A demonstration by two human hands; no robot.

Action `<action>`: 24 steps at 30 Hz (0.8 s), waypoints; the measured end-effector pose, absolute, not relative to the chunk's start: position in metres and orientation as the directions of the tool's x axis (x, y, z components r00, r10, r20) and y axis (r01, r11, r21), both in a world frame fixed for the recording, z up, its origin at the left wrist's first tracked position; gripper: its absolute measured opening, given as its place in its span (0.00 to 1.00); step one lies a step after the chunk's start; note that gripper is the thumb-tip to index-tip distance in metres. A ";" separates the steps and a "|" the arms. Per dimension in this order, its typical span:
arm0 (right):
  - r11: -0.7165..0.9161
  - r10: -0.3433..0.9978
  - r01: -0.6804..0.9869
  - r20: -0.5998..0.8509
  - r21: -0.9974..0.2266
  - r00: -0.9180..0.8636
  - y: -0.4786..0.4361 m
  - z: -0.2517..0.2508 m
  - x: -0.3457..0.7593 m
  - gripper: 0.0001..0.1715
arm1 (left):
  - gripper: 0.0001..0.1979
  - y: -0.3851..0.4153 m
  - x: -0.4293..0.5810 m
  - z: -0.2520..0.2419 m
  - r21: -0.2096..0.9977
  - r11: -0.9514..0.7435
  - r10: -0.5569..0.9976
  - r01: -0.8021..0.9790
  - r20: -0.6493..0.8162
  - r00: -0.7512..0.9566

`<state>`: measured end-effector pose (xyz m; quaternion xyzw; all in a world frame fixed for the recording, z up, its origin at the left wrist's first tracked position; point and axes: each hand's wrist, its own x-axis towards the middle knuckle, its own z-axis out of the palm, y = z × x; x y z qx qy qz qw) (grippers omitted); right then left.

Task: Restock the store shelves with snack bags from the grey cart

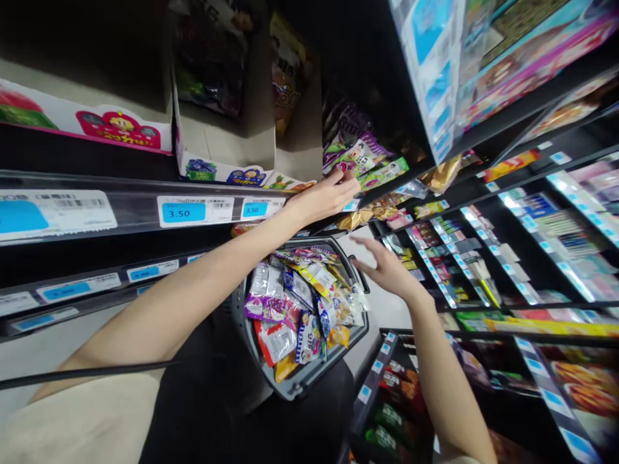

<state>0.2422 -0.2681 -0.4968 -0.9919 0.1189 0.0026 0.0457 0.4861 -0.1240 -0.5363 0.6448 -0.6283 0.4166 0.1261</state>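
Note:
My left hand reaches to the shelf edge, its bent fingers closed at the lower end of a green and white candy packet. More packets with purple stripes lie behind that one, and a second green packet is beside it. Below, my right hand hangs over the right side of a grey shopping basket, fingers spread and holding nothing. The basket is heaped with shiny candy bags, among them a purple grape one and a red and white one.
Open cardboard display boxes stand on the shelf at upper left, some with bags inside. Price labels line the shelf rail. Shelves of packaged goods run along the right. A dark shelf corner with labels juts in overhead.

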 end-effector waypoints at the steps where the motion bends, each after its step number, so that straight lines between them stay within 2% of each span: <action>1: -0.946 -0.265 -0.294 -0.196 -0.137 0.944 -0.280 -0.512 0.226 0.36 | 0.23 -0.124 0.486 -0.535 -0.342 -0.161 -0.723 -0.926 0.680 -0.125; 3: -0.909 -0.290 -0.389 -0.443 -0.150 0.848 -0.301 -0.543 0.197 0.39 | 0.24 -0.123 0.486 -0.534 -0.318 -0.141 -0.750 -0.938 0.652 -0.109; 5: -0.885 -0.321 -0.440 -0.485 -0.152 0.813 -0.316 -0.571 0.178 0.40 | 0.24 -0.123 0.486 -0.533 -0.314 -0.129 -0.754 -0.941 0.647 -0.112; 10: -0.850 -0.455 -0.491 -0.200 -0.192 0.868 -0.334 -0.612 0.175 0.37 | 0.23 -0.126 0.485 -0.537 -0.289 -0.096 -0.744 -0.953 0.657 -0.124; 13: -0.808 -0.559 -0.554 -0.039 -0.200 0.829 -0.344 -0.626 0.186 0.42 | 0.22 -0.130 0.486 -0.541 -0.265 -0.083 -0.736 -0.961 0.666 -0.120; 16: -0.776 -0.612 -0.585 0.057 -0.236 0.789 -0.351 -0.640 0.199 0.45 | 0.21 -0.133 0.486 -0.543 -0.241 -0.081 -0.725 -0.967 0.680 -0.108; 18: -0.763 -0.627 -0.586 0.090 -0.274 0.774 -0.352 -0.650 0.208 0.40 | 0.22 -0.132 0.486 -0.543 -0.250 -0.094 -0.734 -0.964 0.671 -0.103; 22: -0.711 -0.676 -0.591 0.140 -0.381 0.723 -0.350 -0.665 0.225 0.23 | 0.22 -0.128 0.484 -0.538 -0.298 -0.117 -0.761 -0.947 0.640 -0.107; 24: -0.670 -0.720 -0.595 0.192 -0.445 0.667 -0.349 -0.666 0.230 0.22 | 0.22 -0.126 0.484 -0.537 -0.296 -0.112 -0.756 -0.949 0.645 -0.112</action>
